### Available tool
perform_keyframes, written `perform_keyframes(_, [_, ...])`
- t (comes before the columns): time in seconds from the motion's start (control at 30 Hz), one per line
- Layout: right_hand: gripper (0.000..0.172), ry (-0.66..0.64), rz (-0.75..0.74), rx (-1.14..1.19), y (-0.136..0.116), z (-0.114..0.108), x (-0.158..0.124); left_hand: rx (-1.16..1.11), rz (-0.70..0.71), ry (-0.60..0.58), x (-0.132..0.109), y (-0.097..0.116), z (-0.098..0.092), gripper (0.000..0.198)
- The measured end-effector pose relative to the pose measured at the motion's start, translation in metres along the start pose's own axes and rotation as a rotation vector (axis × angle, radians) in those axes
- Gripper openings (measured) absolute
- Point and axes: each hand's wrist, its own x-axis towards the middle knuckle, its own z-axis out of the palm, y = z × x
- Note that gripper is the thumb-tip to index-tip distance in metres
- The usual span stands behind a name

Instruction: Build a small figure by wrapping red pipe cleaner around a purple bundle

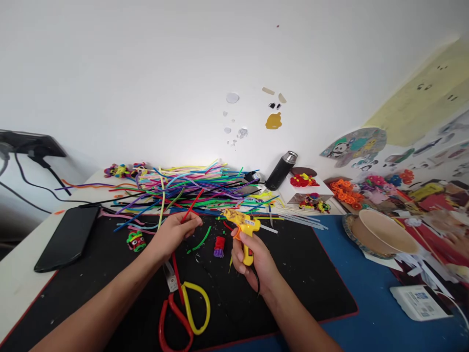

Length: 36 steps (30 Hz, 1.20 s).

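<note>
My left hand (pixel 179 230) pinches a red pipe cleaner (pixel 192 205), which sticks up above the fingers and hangs down below them. In my right hand (pixel 252 259) is a yellow hot glue gun (pixel 242 221), its nozzle pointing left and a clear glue stick poking out at its back. Between the hands, on the black mat, lie a small red and purple pipe cleaner piece (pixel 219 246) and a bent green pipe cleaner (pixel 200 241). Scissors (pixel 185 313) with one red and one yellow handle lie under my left hand, their blades partly hidden.
A heap of coloured pipe cleaners (pixel 190 183) lies along the wall. Left are a phone (pixel 69 237) and a small pipe cleaner figure (pixel 136 241). A black flask (pixel 281 171), loose glue sticks (pixel 302 220) and a bowl (pixel 384 232) stand or lie to the right.
</note>
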Motion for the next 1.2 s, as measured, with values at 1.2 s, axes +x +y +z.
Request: perform_keyframes(1.2, [0.060, 0.170, -0.234, -0.397, 0.011, 0.024, 0.035, -0.050, 0.105, 0.004, -0.026, 0.019, 0.016, 0.059])
